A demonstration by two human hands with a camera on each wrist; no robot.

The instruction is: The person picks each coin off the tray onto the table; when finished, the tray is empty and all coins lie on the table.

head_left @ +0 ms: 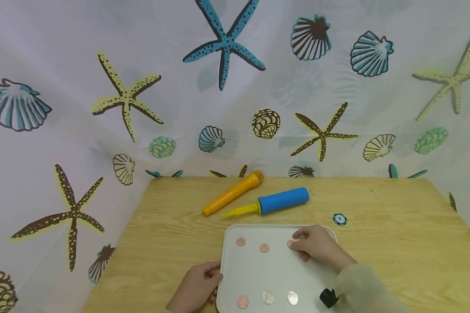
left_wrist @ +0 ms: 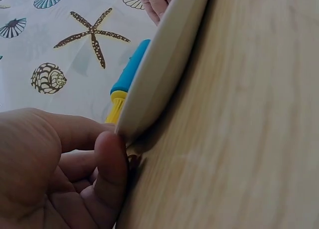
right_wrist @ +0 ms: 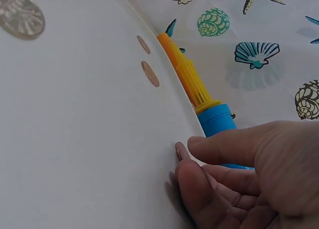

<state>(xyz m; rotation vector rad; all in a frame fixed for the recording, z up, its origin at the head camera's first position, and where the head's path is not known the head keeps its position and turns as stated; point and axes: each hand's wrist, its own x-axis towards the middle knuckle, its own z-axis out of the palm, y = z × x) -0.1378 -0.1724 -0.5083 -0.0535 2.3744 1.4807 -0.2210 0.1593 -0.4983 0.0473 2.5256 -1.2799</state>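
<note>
A white tray lies on the wooden table with coins spread over it. At its upper right, my right hand pinches a copper coin between thumb and index finger, just at the tray's surface. Two more copper coins, one at the upper left and one in the upper middle, lie flat. Along the near side are a copper coin and two silver coins. My left hand grips the tray's left edge, its thumb and index finger at the rim.
Behind the tray lie a blue and yellow hand pump and an orange microphone-shaped stick. A blue poker chip rests on the table to the right. A curtain with sea-creature prints hangs around the table's back and sides.
</note>
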